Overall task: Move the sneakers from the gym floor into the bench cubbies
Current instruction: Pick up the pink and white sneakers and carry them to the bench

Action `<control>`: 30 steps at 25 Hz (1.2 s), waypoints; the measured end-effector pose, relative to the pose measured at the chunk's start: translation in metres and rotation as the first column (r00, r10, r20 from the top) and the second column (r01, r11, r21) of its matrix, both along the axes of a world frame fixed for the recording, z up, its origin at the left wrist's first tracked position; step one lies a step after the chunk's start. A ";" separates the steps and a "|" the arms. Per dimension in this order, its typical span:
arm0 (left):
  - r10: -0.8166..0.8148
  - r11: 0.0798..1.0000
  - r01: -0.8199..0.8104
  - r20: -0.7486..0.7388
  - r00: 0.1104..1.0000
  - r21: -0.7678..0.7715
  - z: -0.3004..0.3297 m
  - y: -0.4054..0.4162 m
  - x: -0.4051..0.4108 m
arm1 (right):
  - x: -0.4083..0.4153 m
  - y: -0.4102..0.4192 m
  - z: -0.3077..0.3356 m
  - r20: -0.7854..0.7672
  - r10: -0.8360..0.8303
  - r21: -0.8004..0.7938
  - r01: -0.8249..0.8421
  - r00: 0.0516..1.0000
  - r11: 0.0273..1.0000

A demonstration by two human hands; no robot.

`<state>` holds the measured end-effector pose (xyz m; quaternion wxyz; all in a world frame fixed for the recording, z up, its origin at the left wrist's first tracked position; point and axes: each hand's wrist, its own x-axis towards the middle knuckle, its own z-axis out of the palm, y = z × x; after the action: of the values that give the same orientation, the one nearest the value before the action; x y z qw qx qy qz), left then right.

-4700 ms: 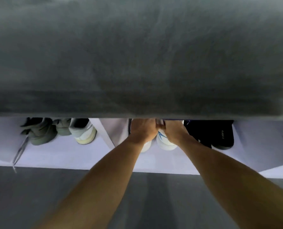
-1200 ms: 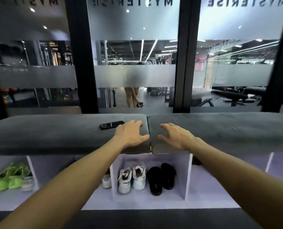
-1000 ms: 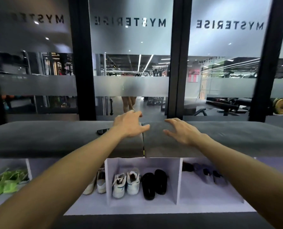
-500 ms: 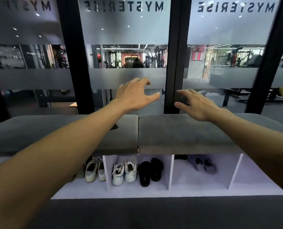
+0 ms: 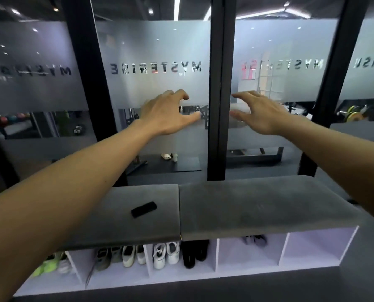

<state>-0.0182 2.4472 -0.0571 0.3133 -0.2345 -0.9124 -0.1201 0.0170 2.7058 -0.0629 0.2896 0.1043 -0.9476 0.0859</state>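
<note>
A pair of white sneakers stands in the middle cubby of the white bench, beside black slippers. To their left sit cream sneakers and grey-green shoes. Neon green shoes fill the far-left cubby. Dark shoes lie at the back of the cubby right of the middle. My left hand and my right hand are raised high above the bench, both empty, fingers spread and loosely bent.
A grey cushion tops the bench, and a black phone lies on its left half. Behind stands a glass wall with black posts and frosted lettering. The far-right cubby holds nothing. Dark floor runs along the front.
Earlier both hands were pushing the white sneakers into the cubby. Since then the view has pulled back and risen, and both empty hands have lifted from the cushion to well above it.
</note>
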 end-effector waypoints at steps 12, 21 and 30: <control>0.134 0.985 -0.131 0.022 0.991 -0.108 0.109 -0.082 0.105 | 0.086 -0.054 0.090 0.040 0.084 -0.017 -0.084 0.996 0.996; 0.287 0.957 -0.282 0.077 0.955 -0.066 0.114 -0.155 0.240 | 0.167 -0.137 0.094 0.109 0.316 0.008 -0.318 0.943 0.948; 0.524 0.850 -0.519 0.048 0.850 -0.088 0.138 -0.359 0.354 | 0.206 -0.363 0.137 0.029 0.592 0.005 -0.592 0.805 0.806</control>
<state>0.3363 2.0878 0.0807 0.2933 0.0153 -0.9559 -0.0060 0.2235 2.3430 0.0736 0.2355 0.3953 -0.8721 0.1667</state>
